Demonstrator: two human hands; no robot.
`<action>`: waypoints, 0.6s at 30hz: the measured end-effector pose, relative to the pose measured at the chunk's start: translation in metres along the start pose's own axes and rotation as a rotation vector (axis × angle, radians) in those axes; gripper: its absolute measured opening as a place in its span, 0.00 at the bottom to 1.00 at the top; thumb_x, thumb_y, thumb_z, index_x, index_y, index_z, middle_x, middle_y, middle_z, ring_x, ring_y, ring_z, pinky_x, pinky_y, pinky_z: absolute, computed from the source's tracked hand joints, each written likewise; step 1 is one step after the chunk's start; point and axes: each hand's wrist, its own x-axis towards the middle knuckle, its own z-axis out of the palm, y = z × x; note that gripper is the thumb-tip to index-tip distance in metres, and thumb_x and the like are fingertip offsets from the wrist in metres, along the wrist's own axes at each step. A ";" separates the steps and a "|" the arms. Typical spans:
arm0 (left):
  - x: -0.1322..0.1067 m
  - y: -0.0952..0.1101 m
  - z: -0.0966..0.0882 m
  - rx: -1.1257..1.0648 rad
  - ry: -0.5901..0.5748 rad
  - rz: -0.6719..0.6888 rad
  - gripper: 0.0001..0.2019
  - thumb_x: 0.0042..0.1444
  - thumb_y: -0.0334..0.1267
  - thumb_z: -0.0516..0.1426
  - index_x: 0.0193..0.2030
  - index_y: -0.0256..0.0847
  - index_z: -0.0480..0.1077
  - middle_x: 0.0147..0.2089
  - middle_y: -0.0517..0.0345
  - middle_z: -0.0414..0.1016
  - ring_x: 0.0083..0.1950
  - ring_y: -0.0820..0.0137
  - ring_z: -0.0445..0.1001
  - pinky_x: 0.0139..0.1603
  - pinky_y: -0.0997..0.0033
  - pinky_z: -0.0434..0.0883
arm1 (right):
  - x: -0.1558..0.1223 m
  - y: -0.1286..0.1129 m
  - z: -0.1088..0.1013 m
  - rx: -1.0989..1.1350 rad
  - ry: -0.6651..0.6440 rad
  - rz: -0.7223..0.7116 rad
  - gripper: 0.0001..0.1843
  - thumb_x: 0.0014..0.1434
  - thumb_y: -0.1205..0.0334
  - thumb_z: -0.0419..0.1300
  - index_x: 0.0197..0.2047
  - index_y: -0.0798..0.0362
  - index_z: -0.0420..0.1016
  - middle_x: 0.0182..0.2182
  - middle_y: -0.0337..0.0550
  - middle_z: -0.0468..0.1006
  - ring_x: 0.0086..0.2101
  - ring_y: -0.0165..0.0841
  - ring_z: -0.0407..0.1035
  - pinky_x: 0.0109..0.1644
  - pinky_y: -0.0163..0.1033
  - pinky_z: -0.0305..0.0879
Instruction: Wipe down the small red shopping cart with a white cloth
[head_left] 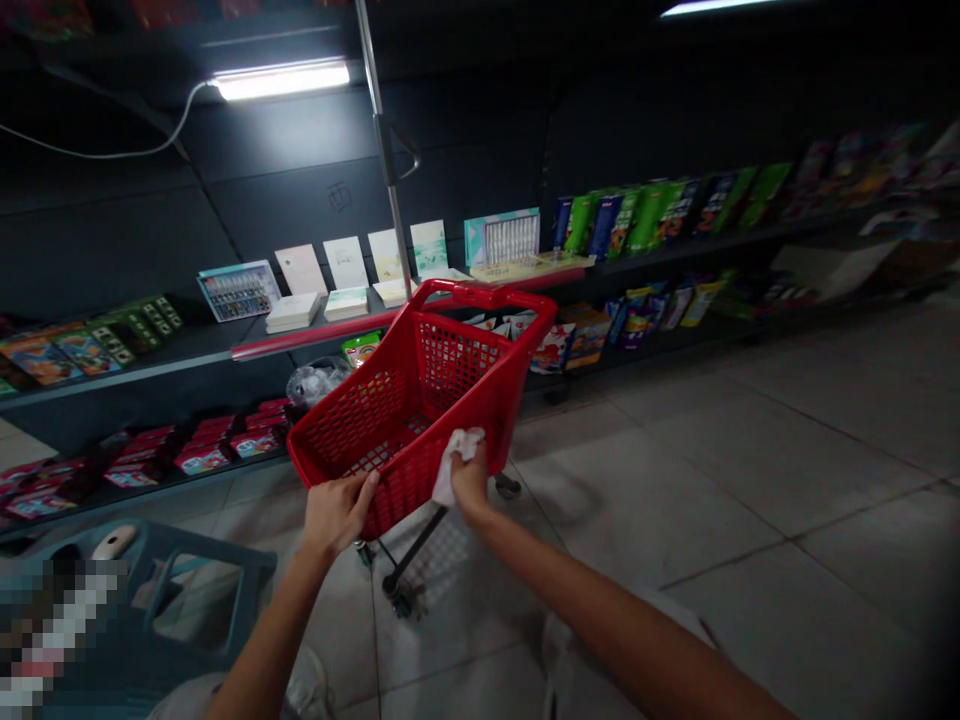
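Both hands meet at the red basket (pixel 420 400), which stands tilted on its wheeled frame in the middle of the frame, over the tiled floor (pixel 750 480). The left hand (pixel 337 512) grips its near rim, fingers curled over. The right hand (pixel 470 487) clutches a white cloth (pixel 454 458) pressed against the basket's side. Shelves (pixel 187 352) of boxes run behind.

Fingers of the right hand (pixel 471 487) are hidden by a white cloth (pixel 454 458) on the basket (pixel 420 400); packets (pixel 862 170) far right of the grip are blurred, a patch (pixel 49 630) low to its left pixelated.
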 end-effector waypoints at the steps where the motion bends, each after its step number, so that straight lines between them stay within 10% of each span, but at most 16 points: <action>1: 0.000 0.001 0.000 0.008 0.003 -0.010 0.31 0.73 0.56 0.39 0.36 0.45 0.78 0.34 0.55 0.83 0.37 0.66 0.80 0.36 0.71 0.60 | -0.025 -0.008 0.013 0.057 -0.028 0.024 0.29 0.60 0.66 0.52 0.65 0.52 0.63 0.52 0.50 0.77 0.51 0.39 0.73 0.57 0.42 0.69; 6: 0.000 -0.004 0.001 0.053 0.030 -0.020 0.32 0.73 0.56 0.39 0.33 0.44 0.78 0.34 0.53 0.84 0.39 0.64 0.81 0.37 0.69 0.60 | -0.111 -0.043 0.029 0.020 -0.365 -0.184 0.32 0.58 0.68 0.55 0.66 0.51 0.61 0.60 0.52 0.71 0.55 0.39 0.72 0.60 0.43 0.70; 11: 0.000 -0.017 -0.001 0.061 0.032 -0.030 0.32 0.73 0.55 0.39 0.33 0.44 0.79 0.34 0.53 0.84 0.39 0.63 0.81 0.37 0.69 0.60 | -0.068 -0.037 -0.014 -0.547 -0.779 -0.670 0.25 0.67 0.68 0.53 0.65 0.41 0.66 0.63 0.49 0.70 0.55 0.41 0.70 0.49 0.43 0.74; 18: 0.000 -0.018 -0.002 0.061 0.025 0.004 0.33 0.73 0.55 0.38 0.36 0.44 0.79 0.34 0.53 0.84 0.39 0.64 0.81 0.37 0.70 0.61 | 0.040 0.020 -0.081 -0.705 -0.323 -0.429 0.20 0.66 0.69 0.53 0.59 0.46 0.71 0.59 0.48 0.70 0.52 0.37 0.70 0.48 0.37 0.69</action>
